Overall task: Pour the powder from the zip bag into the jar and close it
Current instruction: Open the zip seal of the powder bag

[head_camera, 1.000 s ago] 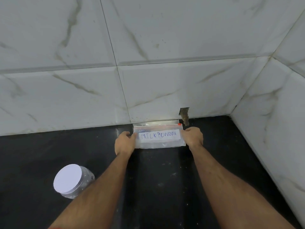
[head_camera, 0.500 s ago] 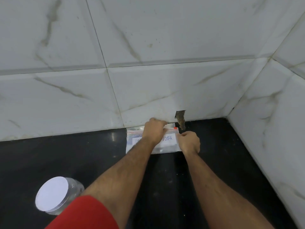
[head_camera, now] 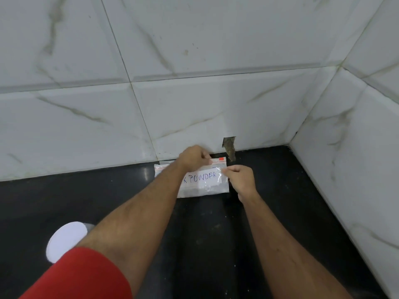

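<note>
A clear zip bag (head_camera: 205, 186) with a white label reading "MILK POWDER" lies on the black counter against the back wall, white powder inside. My left hand (head_camera: 194, 157) reaches across the bag and pinches its red zip strip at the top, near the middle. My right hand (head_camera: 239, 178) pinches the bag's right edge just below the top corner. A jar with a white lid (head_camera: 67, 240) stands at the lower left, partly hidden behind my left forearm and red sleeve.
The black counter (head_camera: 280, 201) ends at white marble-pattern tiled walls behind and to the right, forming a corner. A small broken notch in the tile (head_camera: 229, 146) sits just behind the bag.
My left hand moved from the bag's left edge to the zip strip at the top. The right hand stays at the right edge. The view shifted right, so the jar appears lower left.
</note>
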